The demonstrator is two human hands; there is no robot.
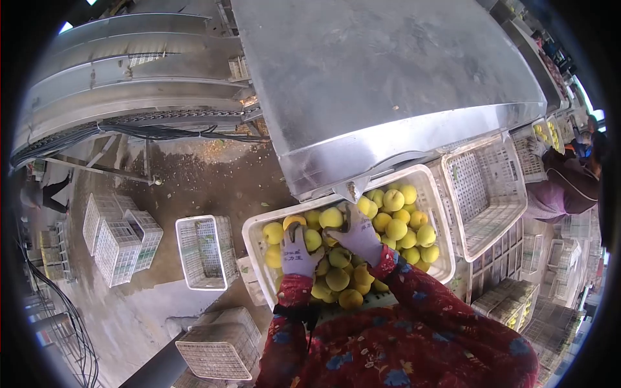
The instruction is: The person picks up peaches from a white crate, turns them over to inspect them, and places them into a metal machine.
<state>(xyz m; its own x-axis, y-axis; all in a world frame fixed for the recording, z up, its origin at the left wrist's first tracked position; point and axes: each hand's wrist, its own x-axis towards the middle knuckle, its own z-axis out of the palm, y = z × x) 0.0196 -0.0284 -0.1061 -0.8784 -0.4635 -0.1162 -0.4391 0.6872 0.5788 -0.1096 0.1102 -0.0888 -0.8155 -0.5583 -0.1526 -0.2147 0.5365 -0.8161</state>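
Observation:
A white plastic crate [253, 249] in front of me holds many round yellow fruit [396, 228] that look like peaches. Over its left part is my left hand [299, 253], in a pale grey glove with dark print; its fingers curl round an orange-tinged peach [294, 221]. My right hand [359, 238], gloved the same way, reaches in near the middle, its thumb and fingers closed about a yellow peach [331, 218]. Darker, shaded peaches [337, 279] lie below and between the hands. The palms and some fingertips are hidden.
A broad metal machine surface [394, 71] rises just beyond the crate. Another white crate [485, 194] stands at the right, one [206, 252] on the floor at the left, and stacked crates [119, 239] farther off. A person in purple [559, 187] is at the far right.

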